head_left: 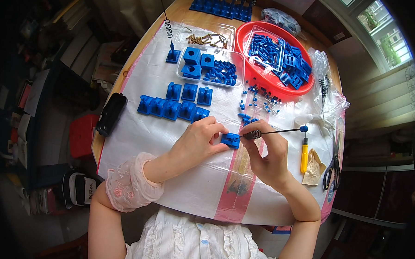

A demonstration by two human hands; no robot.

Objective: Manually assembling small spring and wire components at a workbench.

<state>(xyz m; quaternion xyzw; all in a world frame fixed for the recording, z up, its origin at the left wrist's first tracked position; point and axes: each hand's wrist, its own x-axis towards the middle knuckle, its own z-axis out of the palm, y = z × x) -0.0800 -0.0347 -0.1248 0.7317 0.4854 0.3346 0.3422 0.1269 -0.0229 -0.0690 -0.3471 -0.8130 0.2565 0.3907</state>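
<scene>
i see a round wooden table under a white woven sheet with a pink stripe. on the sheet lie a red basin of blue parts, clear trays, rows of blue blocks, a yellow-handled screwdriver, black scissors and a black case at the left edge.

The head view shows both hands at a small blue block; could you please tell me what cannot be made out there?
- Blue block: its left part is hidden under the left hand fingers, head view.
- Spring end of the thin rod: covered by the right hand fingertips, so whether it sits in the block is unclear.
- Small loose pieces beside the red bowl: too small to identify.
- Row of blue parts at the far table edge: cut off by the top edge.
</scene>
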